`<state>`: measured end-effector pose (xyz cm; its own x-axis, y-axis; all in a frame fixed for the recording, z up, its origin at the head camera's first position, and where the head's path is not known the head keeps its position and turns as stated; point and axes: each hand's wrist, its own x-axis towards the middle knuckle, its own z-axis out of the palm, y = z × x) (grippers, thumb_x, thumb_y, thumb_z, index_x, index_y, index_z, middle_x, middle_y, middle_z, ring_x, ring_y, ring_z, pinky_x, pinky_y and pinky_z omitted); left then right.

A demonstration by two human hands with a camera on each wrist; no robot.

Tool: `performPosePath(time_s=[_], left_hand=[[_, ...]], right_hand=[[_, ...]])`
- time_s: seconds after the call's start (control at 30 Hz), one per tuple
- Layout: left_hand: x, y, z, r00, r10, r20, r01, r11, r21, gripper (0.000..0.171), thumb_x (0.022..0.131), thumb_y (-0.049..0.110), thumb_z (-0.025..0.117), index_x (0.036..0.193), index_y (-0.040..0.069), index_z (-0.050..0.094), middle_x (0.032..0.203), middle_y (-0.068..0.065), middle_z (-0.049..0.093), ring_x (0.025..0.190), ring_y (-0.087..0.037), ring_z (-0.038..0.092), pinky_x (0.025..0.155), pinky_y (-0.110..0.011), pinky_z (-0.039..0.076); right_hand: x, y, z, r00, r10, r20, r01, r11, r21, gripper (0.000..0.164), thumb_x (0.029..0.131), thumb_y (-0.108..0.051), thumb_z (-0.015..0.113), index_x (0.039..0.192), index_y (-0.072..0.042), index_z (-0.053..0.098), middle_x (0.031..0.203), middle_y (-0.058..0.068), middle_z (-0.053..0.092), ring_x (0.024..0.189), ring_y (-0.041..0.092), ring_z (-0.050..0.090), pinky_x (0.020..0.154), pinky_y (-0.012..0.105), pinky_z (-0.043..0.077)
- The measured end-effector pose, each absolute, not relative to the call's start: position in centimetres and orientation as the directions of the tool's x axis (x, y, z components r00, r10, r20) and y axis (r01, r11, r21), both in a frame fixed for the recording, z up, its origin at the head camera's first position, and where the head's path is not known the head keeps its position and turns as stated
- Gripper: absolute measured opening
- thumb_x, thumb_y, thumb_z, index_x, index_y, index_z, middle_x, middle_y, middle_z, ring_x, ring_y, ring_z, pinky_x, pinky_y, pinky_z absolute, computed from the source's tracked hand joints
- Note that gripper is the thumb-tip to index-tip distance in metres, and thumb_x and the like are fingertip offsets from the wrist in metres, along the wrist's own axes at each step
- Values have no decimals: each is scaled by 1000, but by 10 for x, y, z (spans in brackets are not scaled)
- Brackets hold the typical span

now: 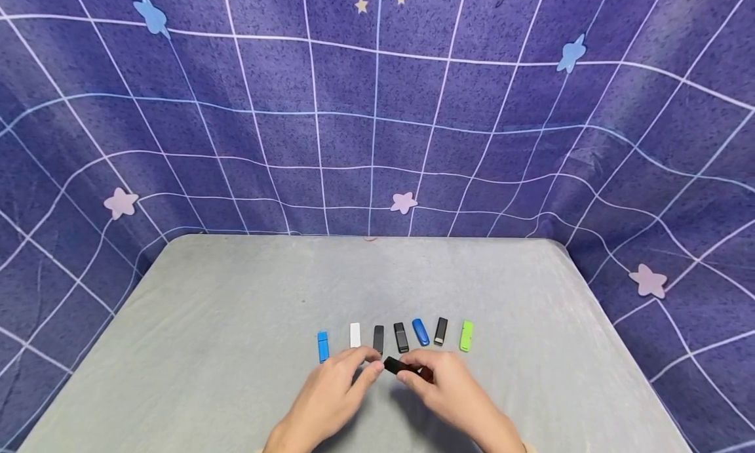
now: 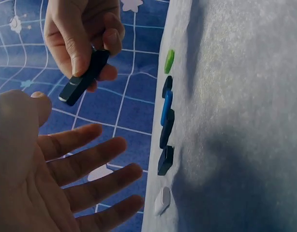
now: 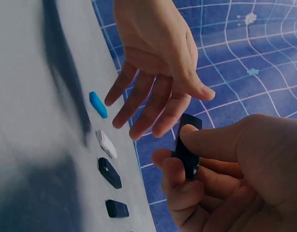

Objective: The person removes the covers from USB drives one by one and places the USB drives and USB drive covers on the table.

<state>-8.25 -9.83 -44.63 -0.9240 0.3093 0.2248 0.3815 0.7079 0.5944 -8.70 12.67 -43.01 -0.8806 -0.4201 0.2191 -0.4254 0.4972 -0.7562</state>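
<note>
My right hand [image 1: 454, 391] pinches a black USB flash drive [image 1: 394, 366] between thumb and fingers, above the table. In the right wrist view the drive [image 3: 193, 122] stands out past the thumb. My left hand [image 1: 330, 394] is beside it, with nothing in its grasp; its fingers [image 2: 90, 157] are spread and relaxed in the left wrist view. Just beyond the hands lie other flash drives: a white one [image 1: 354, 334], a dark grey one [image 1: 379, 339] and a black one [image 1: 401, 337]. The left hand partly overlaps the near end of the white one in the head view.
The row goes on with a dark blue drive [image 1: 420, 332], another black one [image 1: 440, 331] and a green one [image 1: 466, 335] on the right. A bright blue drive [image 1: 323, 346] lies at the left end. The grey cloth-covered table [image 1: 236, 295] meets a purple star-patterned curtain [image 1: 342, 138].
</note>
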Motion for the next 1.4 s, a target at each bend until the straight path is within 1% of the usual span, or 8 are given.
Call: performPosePath(time_s=[0.07, 0.17, 0.3, 0.57, 0.73, 0.97, 1.1, 1.4], left_hand=[[-82, -98, -447, -913, 329, 242, 407, 696, 591, 30, 106, 53, 48, 95, 33, 68, 87, 21, 63, 79, 2, 57, 67, -23, 49], [-82, -98, -448, -887, 369, 277, 461, 665, 588, 31, 106, 48, 52, 80, 32, 57, 70, 21, 46, 64, 4, 44, 57, -17, 38], [-82, -97, -450, -860, 414, 299, 508, 636, 581, 38, 107, 44, 52, 72, 30, 48, 64, 20, 35, 57, 5, 37, 52, -15, 32], [-79, -96, -451, -863, 439, 249, 492, 622, 609, 32, 108, 45, 50, 82, 31, 60, 63, 20, 43, 56, 5, 42, 52, -16, 36], [-77, -94, -449, -854, 443, 272, 512, 625, 589, 32, 109, 43, 49, 81, 29, 57, 64, 19, 41, 59, 4, 43, 53, -17, 37], [-76, -93, -449, -849, 458, 264, 516, 611, 600, 36, 110, 39, 46, 77, 27, 52, 64, 19, 36, 57, 4, 38, 51, -16, 34], [-76, -92, -449, -841, 464, 279, 530, 604, 595, 35, 110, 37, 47, 77, 27, 54, 66, 21, 39, 58, 5, 40, 52, -15, 35], [-76, -91, -446, -846, 458, 273, 524, 622, 582, 35, 109, 42, 46, 79, 28, 57, 67, 20, 44, 60, 4, 44, 55, -16, 39]], right_hand=[[-86, 125, -431, -871, -437, 226, -438, 479, -761, 4, 96, -16, 73, 95, -14, 76, 87, -8, 71, 69, -5, 52, 60, 18, 48], [-85, 123, -432, -855, -458, 244, -460, 452, -764, 4, 96, -16, 73, 97, -14, 76, 87, -9, 71, 70, -5, 52, 60, 18, 49], [-83, 121, -433, -825, -496, 272, -507, 436, -744, 6, 97, -17, 72, 100, -14, 76, 89, -7, 74, 72, -7, 54, 63, 17, 50], [-82, 121, -432, -776, -568, 276, -558, 412, -721, 11, 99, -17, 69, 104, -11, 77, 91, -1, 77, 75, -9, 56, 66, 14, 51], [-81, 116, -432, -770, -562, 302, -575, 404, -712, 13, 99, -21, 69, 107, -13, 76, 94, -6, 76, 78, -7, 59, 68, 14, 52], [-80, 113, -432, -722, -592, 359, -647, 393, -653, 16, 98, -28, 68, 103, -16, 77, 94, -9, 76, 85, -7, 63, 74, 10, 52], [-80, 112, -432, -718, -594, 363, -650, 388, -653, 16, 99, -27, 66, 102, -15, 77, 94, -8, 77, 86, -7, 64, 75, 10, 52], [-81, 110, -429, -740, -589, 325, -620, 410, -669, 19, 98, -33, 67, 98, -16, 76, 90, -10, 75, 82, -8, 61, 72, 9, 51]])
